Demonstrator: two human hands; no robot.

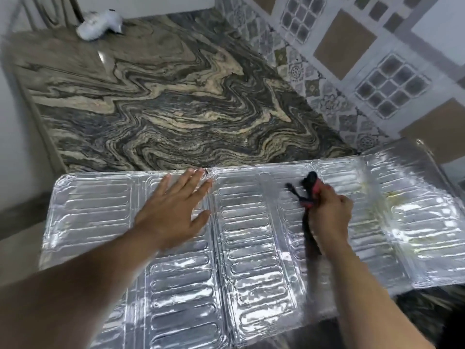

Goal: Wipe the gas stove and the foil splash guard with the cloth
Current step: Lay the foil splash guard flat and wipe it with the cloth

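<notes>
Foil guard (pixel 251 238) lies flat on the table (pixel 163 96), unfolded, several embossed panels with rows of raised oblong ribs, shiny and crinkled. Creases run between panels. Rightmost panels show yellowish smears, around the upper right area. Left panels look clean from here.

Left hand (pixel 173 212) rests palm-down on the guard near its far edge, fingers (pixel 193 180) spread and flat, tips at the edge by a centre crease. Holds nothing.

Right hand (pixel 332 212) is closed in a fist round the cloth (pixel 310 192), dark with red trim, bunched. One end sticks up past the knuckles, a tail hangs down along the wrist. Cloth is blurred, so contact with the foil can't be told.

Edges: guard's far edge runs roughly straight across the marble-pattern table, left corner rounded. Right end reaches close to the tiled wall (pixel 364 59). Near edge partly hidden by the forearms; dark gap shows at lower right beyond the foil.

Room: wide open table behind the guard, up to the far corner. Only item there is a white crumpled thing (pixel 99 22), well apart from the foil. Stove not in view.
</notes>
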